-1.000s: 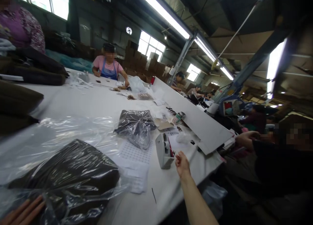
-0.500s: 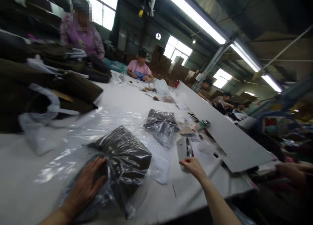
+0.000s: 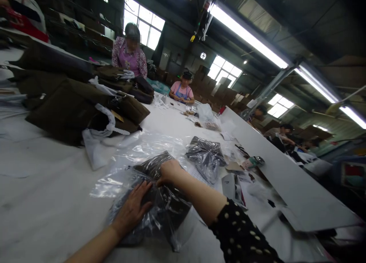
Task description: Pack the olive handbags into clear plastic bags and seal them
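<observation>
A dark folded garment in a clear plastic bag [image 3: 175,207] lies on the white table in front of me. My left hand [image 3: 130,211] rests spread on the near left part of this bag, fingers stretched out. Over the bag's middle, my right hand [image 3: 170,171] is closed with its fingertips pointing down at the plastic, close to my left fingertips. Whether anything is in those fingers is hidden. Beyond them, a second bagged dark garment [image 3: 204,146] lies flat. To its right is a small open white box [image 3: 230,186], with contents I cannot make out.
Dark olive bags or garments with white straps [image 3: 65,106] are heaped at the left. A raised white panel [image 3: 297,183] runs along the right, with a green can [image 3: 253,162] beside it. Two co-workers, one in purple [image 3: 130,58] and one in pink [image 3: 182,90], are across the table.
My right hand has moved left from the small white box onto the bagged garment. My left hand stays on the bag. The view has shifted, so the scene sits further right.
</observation>
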### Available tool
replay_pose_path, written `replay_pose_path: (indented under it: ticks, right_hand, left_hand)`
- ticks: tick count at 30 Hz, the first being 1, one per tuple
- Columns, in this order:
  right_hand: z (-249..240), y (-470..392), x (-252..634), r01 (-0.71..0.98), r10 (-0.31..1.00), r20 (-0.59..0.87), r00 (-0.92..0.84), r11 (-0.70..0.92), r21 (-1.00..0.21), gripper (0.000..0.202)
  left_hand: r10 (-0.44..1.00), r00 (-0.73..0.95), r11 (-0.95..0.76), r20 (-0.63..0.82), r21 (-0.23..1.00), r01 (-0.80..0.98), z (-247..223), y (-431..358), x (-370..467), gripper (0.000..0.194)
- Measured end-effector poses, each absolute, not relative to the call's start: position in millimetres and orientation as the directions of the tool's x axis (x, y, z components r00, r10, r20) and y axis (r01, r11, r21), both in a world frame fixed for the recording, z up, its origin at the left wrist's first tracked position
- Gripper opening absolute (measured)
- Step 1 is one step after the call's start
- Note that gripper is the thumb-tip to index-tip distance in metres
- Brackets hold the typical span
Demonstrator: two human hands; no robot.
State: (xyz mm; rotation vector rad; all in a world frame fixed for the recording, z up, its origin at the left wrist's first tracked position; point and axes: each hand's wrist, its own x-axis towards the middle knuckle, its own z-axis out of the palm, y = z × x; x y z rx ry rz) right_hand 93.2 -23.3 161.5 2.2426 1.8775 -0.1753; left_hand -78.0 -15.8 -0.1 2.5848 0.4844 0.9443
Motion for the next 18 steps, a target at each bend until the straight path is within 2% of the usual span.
replay_pose_path:
  ticks: [3,5,6,8,10,11,12,14,16,18]
  right_hand:
    - [186,-48,136,0.909,0.875,-0.252,0.413,-0.38,0.169,0.062]
    - [200,-85,163,0.86,0.845,-0.161,0.51,-0.498,0.111,0.066]
    - [203,-108,173,0.831,0.824,-0.111,0.556,-0.554,0.049,0.066]
    - [197,-161,184,0.75,0.769,-0.013,0.639,-0.627,-0.211,0.062]
    - [176,-209,181,0.583,0.681,-0.048,0.731,-0.659,-0.474,0.06]
    - [161,-227,176,0.488,0.653,-0.103,0.75,-0.652,-0.581,0.063]
    - [146,-241,169,0.389,0.64,-0.161,0.751,-0.628,-0.674,0.066]
    - [117,-253,154,0.22,0.658,-0.254,0.709,-0.549,-0.806,0.073]
    - [95,-251,141,0.084,0.689,-0.284,0.667,-0.448,-0.89,0.078]
    - [79,-245,135,-0.075,0.671,-0.308,0.674,-0.353,-0.933,0.081]
  left_hand:
    - [0.412,0.717,-0.88,0.562,0.449,0.154,5,-18,-80,0.06]
    - [0.457,0.648,-0.856,0.609,0.5,0.133,13,-11,-89,0.053]
    - [0.52,0.584,-0.823,0.623,0.547,0.149,19,-4,-96,0.049]
    - [0.732,0.428,-0.659,0.53,0.711,0.246,30,17,-113,0.046]
    - [0.912,0.343,-0.347,0.223,0.866,0.36,39,40,-128,0.051]
    - [0.938,0.347,-0.17,0.021,0.898,0.405,43,49,-133,0.055]
    - [0.905,0.384,-0.005,-0.181,0.9,0.436,45,55,-135,0.058]
    - [0.734,0.469,0.263,-0.491,0.843,0.469,50,57,-133,0.061]
    - [0.537,0.535,0.466,-0.653,0.758,0.457,58,49,-124,0.06]
    - [0.353,0.636,0.579,-0.686,0.694,0.427,73,36,-110,0.055]
